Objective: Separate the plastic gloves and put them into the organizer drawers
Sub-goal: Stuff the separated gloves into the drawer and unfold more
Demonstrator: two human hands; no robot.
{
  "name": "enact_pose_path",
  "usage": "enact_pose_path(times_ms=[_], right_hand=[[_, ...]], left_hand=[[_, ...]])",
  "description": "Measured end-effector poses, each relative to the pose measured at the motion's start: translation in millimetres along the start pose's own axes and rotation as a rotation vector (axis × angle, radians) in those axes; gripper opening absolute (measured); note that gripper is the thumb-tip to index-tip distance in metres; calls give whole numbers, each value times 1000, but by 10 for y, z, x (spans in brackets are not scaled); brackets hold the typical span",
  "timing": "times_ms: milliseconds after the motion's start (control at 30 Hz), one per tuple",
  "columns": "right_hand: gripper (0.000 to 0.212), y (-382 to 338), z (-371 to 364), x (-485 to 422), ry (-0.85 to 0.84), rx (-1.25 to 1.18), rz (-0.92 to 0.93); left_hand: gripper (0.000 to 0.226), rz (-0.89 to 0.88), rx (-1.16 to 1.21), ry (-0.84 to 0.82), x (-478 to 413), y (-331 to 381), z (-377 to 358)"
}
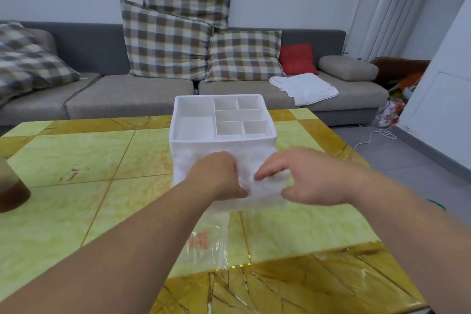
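A white organizer [193, 113] with several open top compartments stands mid-table. In front of it lies a stack of thin translucent plastic gloves [262, 194], partly covering the organizer's front. My left hand [216, 173] grips the stack's left side with curled fingers. My right hand [303, 176] pinches the right side, its fingers bent over the plastic. The drawer fronts are hidden behind the gloves and hands.
A clear plastic bag with red print [204, 245] lies on the green and yellow marble table [76, 150] near the front edge. A brown jar [10, 186] stands at the left edge. A grey sofa [127, 97] with checked cushions is behind.
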State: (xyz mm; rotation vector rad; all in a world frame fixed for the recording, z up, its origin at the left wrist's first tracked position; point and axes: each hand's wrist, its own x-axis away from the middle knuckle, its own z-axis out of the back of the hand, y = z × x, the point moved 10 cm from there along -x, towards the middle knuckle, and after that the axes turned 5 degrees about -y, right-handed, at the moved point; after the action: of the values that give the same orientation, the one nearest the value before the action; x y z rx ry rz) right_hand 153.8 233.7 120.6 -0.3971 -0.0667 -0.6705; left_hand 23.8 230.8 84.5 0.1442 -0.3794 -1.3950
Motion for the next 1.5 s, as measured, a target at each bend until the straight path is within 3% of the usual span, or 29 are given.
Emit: enact_pose_path(times_ms=[100,267,367,467,567,633,733,833,1033,1133,1233,1333,1400,1433,1500], right_hand=[[68,-61,-375,-47,-144,170,3],[60,-49,-440,-126,-114,250,-35],[49,-49,-417,-134,-90,220,-39],[35,-61,-388,-149,-45,207,-30],[18,-81,-388,-160,-1,194,0],[17,-78,-391,-157,6,187,3],[21,-73,-333,-148,-5,159,-4],[26,-47,-218,-168,-33,115,-12],[26,-38,-157,-347,-65,89,-42],[25,-18,-212,-416,-52,80,-43],[26,3,-208,-434,-35,48,-44],[26,0,-196,-435,-30,43,-48],[27,-11,-196,-435,-31,42,-54],[28,-13,-193,-440,-29,42,-58],[29,-12,-175,-450,-21,46,-66]], left_hand=[[21,-9,22,-49,9,4,-20],[48,-88,97,-55,203,-84,202],[33,-160,61,97,419,-194,529],[25,-189,-83,75,590,-330,551],[52,-180,-182,-75,675,-433,331],[60,-185,-355,-58,682,-434,231],[36,-213,-437,29,669,-388,237],[14,-215,-355,27,630,-395,296],[34,-229,-241,46,531,-462,281],[30,-230,-207,64,501,-492,261],[36,-220,-94,164,497,-570,379],[24,-255,41,493,594,-603,725],[18,-228,-14,713,674,-619,946],[31,-175,-64,744,640,-645,993],[55,-67,-143,601,416,-736,942]])
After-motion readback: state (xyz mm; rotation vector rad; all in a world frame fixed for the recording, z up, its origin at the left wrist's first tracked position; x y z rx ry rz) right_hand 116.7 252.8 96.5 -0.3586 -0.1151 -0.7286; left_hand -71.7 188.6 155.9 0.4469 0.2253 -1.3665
